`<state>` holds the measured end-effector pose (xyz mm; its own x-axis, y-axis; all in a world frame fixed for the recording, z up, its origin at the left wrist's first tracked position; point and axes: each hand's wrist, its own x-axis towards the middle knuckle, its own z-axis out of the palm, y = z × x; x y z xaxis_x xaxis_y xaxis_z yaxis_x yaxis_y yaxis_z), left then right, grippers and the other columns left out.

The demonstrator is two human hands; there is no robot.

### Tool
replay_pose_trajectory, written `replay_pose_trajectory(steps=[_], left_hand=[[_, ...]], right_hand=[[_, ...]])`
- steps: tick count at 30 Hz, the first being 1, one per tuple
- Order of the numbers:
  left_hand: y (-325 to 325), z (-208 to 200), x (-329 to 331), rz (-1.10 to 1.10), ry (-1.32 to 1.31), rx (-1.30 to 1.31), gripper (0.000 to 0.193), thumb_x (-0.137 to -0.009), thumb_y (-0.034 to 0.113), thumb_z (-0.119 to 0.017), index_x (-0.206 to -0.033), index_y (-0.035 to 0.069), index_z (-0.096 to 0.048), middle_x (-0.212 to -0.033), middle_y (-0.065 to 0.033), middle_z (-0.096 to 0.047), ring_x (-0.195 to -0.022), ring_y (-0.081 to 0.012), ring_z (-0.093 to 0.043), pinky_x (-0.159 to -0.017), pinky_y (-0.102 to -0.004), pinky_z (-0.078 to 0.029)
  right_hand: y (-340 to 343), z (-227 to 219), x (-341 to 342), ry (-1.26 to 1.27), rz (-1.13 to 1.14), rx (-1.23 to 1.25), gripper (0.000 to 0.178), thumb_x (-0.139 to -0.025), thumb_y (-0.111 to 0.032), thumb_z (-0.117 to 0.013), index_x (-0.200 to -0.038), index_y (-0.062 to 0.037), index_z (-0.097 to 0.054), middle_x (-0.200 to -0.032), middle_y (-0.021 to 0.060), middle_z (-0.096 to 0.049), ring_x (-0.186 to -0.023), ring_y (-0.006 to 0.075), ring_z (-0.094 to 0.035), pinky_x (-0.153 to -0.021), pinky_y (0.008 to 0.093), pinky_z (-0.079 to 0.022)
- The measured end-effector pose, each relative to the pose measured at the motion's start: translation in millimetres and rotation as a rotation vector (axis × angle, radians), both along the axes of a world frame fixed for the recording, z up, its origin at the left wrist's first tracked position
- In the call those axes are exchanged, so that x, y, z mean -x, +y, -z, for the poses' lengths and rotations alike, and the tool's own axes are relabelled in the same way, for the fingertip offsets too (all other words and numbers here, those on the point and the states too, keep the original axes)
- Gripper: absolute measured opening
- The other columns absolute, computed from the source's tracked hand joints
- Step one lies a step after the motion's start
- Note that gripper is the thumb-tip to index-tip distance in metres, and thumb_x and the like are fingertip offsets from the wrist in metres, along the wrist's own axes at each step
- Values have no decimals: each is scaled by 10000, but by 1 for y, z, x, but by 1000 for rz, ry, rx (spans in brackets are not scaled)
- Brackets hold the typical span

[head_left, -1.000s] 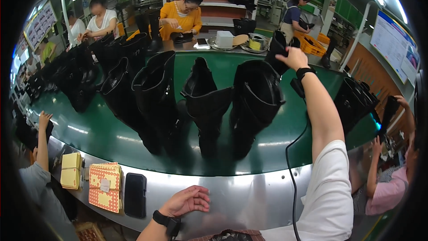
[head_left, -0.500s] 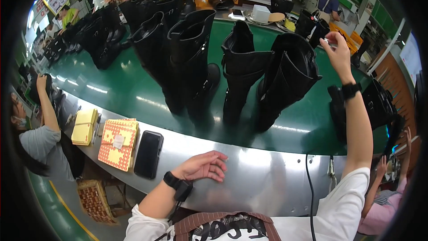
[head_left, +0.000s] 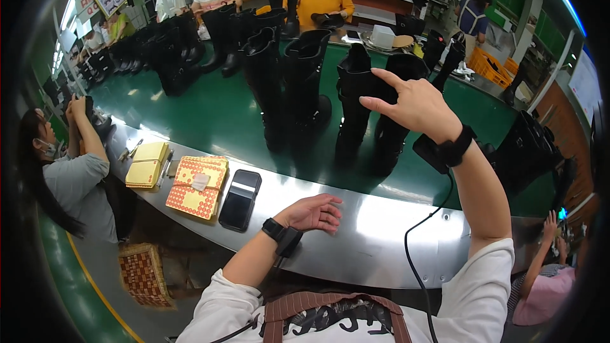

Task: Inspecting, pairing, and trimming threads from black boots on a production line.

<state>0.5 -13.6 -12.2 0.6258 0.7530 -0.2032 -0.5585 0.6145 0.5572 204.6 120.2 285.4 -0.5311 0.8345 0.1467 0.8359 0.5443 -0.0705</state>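
My right hand (head_left: 419,107) is stretched over the table, thumb and index finger spread apart and nothing visible between them. Its fingertips are nearest a black tall boot (head_left: 353,98), though I cannot tell whether they touch it. Partly behind this hand stands a second black boot (head_left: 389,133). Left of these, another pair of tall black boots stands upright, one boot (head_left: 262,82) beside the other boot (head_left: 306,70). My left hand (head_left: 312,214) hovers palm-up over the metal table edge (head_left: 356,241), fingers loosely curled but apart, holding nothing.
A black phone (head_left: 241,200) lies beside a red-dotted yellow card stack (head_left: 198,187) and a plain yellow stack (head_left: 147,165). More black boots (head_left: 168,57) crowd the far left; a boot (head_left: 524,152) is at right. A cable (head_left: 410,248) hangs from my right wrist. Co-workers sit around.
My right hand has swung left from the far right to over the boots. The small white bit at its fingertips no longer shows, and the fingers have spread. My left hand stays nearly the same.
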Motion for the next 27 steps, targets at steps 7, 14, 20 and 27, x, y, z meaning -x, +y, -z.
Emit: replay_pose_trajectory(steps=[7, 14, 20, 27], left_hand=[[1, 7, 0, -12, -13, 8, 356, -1034, 305, -493, -1276, 44, -503, -1054, -155, -641, -950, -283, -682, -889, -461, -571], [-8, -18, -12, -139, 387, -197, 531, -969, 339, -616, -1376, 58, -423, -1212, -162, -570, -1053, -258, -635, -900, -402, -554], [-34, -100, -58, -921, 1200, -1119, 1177, -651, 437, -892, -1532, 56, -212, -1480, -257, -321, -1351, -417, -376, -1100, -463, -368], [-61, -116, -91, -830, 1064, -1151, 1025, -733, 69, -775, -1532, -5, -137, -1525, -276, -266, -1409, -440, -304, -1154, -445, -297]], right_hand=[[35, 26, 38, 50, 28, -175, 681, -822, -668, -622, -1066, -34, -670, -895, 196, -714, -893, 386, -691, -794, 449, -549], [20, 16, 0, 313, -133, -240, 450, -872, -407, -706, -842, 40, -667, -799, 247, -668, -832, 426, -653, -732, 454, -529], [-112, -24, -40, 424, -333, -254, 384, -795, -310, -795, -766, 28, -614, -647, 204, -571, -578, 376, -558, -542, 386, -435], [-178, -11, -88, 357, -295, -61, 641, -680, -86, -834, -1269, -58, -585, -991, 180, -682, -929, 354, -669, -809, 377, -525]])
